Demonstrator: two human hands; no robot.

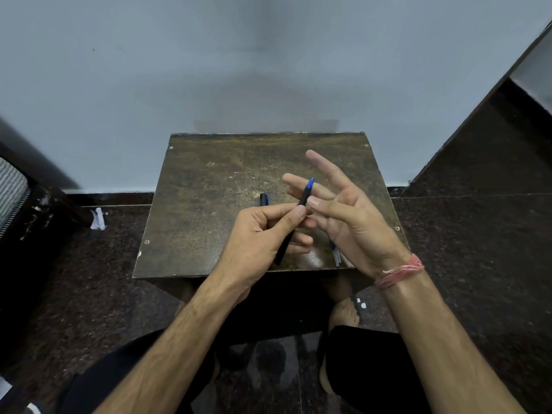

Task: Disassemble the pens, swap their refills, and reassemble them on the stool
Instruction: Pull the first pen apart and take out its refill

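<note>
My left hand grips a black pen with a blue tip, held slanted above the brown wooden stool. The tip points up and away from me. My right hand hovers just right of the pen with fingers spread, its thumb touching the barrel near my left thumb. A dark pen cap lies on the stool behind my left hand. Another pen part, blue and clear, lies near the stool's front edge, mostly hidden under my right hand.
The stool stands against a pale wall on a dark speckled floor. A scrap of white paper lies on the floor to the left. Dark furniture rises at the right. My knees are below the stool.
</note>
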